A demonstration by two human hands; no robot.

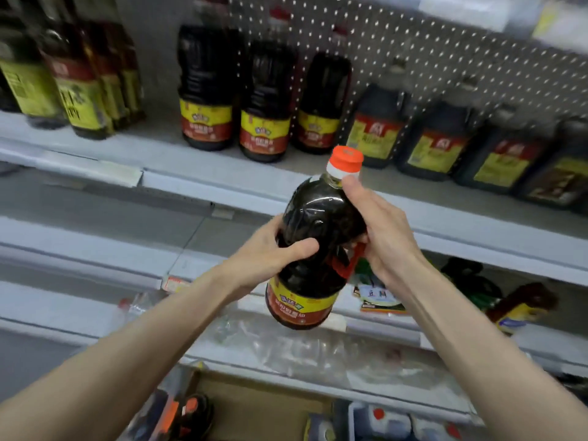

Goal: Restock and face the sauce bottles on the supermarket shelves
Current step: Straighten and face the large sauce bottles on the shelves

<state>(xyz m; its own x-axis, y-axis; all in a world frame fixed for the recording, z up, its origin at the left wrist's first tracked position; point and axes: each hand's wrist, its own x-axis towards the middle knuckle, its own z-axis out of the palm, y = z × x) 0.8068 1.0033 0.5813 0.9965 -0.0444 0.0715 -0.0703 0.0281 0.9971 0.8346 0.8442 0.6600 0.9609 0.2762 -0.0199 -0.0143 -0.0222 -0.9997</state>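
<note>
I hold a large dark sauce bottle (315, 237) with an orange cap, a red handle and a yellow-red label, tilted in front of the shelves. My left hand (270, 253) grips its body from the left. My right hand (378, 230) clasps the shoulder and handle from the right, thumb near the neck. Three matching bottles (264, 103) stand on the upper shelf (159, 160) just above and behind it.
Squat dark jugs (436, 138) line the upper shelf to the right; tall yellow-labelled bottles (86, 87) stand at the left. A lower shelf holds a tipped bottle (521, 307) and packets. A cardboard box (254, 405) and clear plastic wrap (286, 345) lie below.
</note>
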